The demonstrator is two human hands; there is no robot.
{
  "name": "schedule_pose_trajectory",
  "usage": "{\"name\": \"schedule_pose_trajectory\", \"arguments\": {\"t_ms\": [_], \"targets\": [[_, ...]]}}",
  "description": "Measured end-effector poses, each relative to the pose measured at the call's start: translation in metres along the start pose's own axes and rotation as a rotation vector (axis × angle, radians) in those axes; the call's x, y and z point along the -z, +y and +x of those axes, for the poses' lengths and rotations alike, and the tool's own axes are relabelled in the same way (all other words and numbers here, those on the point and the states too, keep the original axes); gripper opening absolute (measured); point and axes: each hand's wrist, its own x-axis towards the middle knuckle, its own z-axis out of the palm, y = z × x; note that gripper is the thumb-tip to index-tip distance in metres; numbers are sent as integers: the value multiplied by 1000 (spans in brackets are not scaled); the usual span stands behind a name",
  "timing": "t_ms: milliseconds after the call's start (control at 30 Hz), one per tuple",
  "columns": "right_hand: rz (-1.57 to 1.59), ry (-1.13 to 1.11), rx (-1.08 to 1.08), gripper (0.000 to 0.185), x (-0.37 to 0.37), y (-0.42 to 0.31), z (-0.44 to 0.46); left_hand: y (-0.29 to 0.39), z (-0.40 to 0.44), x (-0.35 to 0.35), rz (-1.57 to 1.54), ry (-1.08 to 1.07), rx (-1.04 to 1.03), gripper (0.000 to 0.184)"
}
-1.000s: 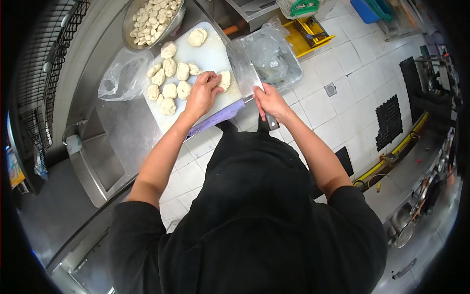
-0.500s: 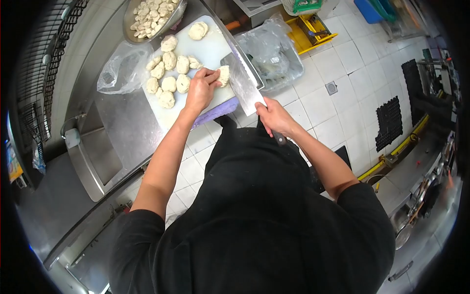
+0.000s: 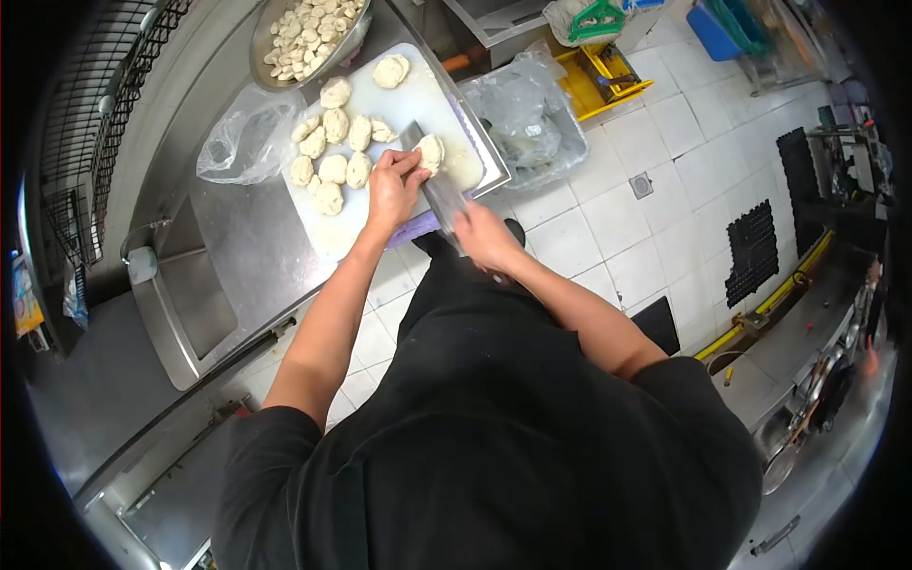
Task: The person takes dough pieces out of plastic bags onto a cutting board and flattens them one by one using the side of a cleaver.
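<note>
My left hand [image 3: 391, 198] pinches the near side of a pale, dough-like lump [image 3: 431, 154] on the white cutting board [image 3: 423, 81]. A wide cleaver [image 3: 443, 201] is in my right hand [image 3: 484, 236], which is slightly blurred and closed round its handle. The blade runs along the lump's left side, close to my left fingertips; I cannot tell whether it cuts into the lump. More pale lumps [image 3: 359, 132] sit in a group left of my left hand, and a single lump [image 3: 390, 71] lies near the board's far end.
A metal bowl [image 3: 353, 40] of small pale pieces stands beyond the board. A clear plastic bag [image 3: 233, 142] lies on the steel counter [image 3: 256, 223]. Right of the board are a plastic-lined tub [image 3: 532, 123] and a yellow bucket [image 3: 589, 90] on the tiled floor.
The cleaver has swung left, from the right of the lump to its left side, with my right hand moving left and slightly down. My left hand stays at the lump.
</note>
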Motion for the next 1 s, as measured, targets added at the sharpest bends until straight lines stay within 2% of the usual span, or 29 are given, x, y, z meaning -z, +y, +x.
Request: {"name": "schedule_pose_trajectory", "arguments": {"t_ms": [67,133,167,233,267,400,467,500,567,633,733,833,933,1000], "targets": [[-39,50,106,34,-22,22,30,3,-1,5,-8,-1,-8,36],[-312,348,463,35,-32,38,50,12,1,9,58,25,-15,39],[-318,353,468,35,-26,35,46,16,-2,10,54,30,-22,39],[-281,221,447,33,-1,17,15,27,-6,10,18,126,-89,43],[-74,-2,83,31,26,-36,-10,25,5,10,41,125,-59,43],[101,38,-46,30,55,3,-39,0,16,7,62,29,7,47],[141,33,-90,30,64,22,-45,2,15,0,111,-6,-188,51],[194,41,-139,29,65,27,-44,4,15,-1,111,7,-189,51],[192,-8,-134,29,57,25,-34,8,18,-3,132,-54,-74,54],[195,-62,-133,29,46,17,-18,5,23,-7,125,-15,-114,53],[156,-94,-19,29,37,0,24,3,47,5,200,119,-140,55],[38,-89,99,30,43,-63,58,-15,108,37,200,291,-94,56],[-89,5,60,32,42,-93,86,-36,152,63,143,127,94,51],[-68,34,101,32,44,-86,81,-42,156,69,247,145,70,52]]}}
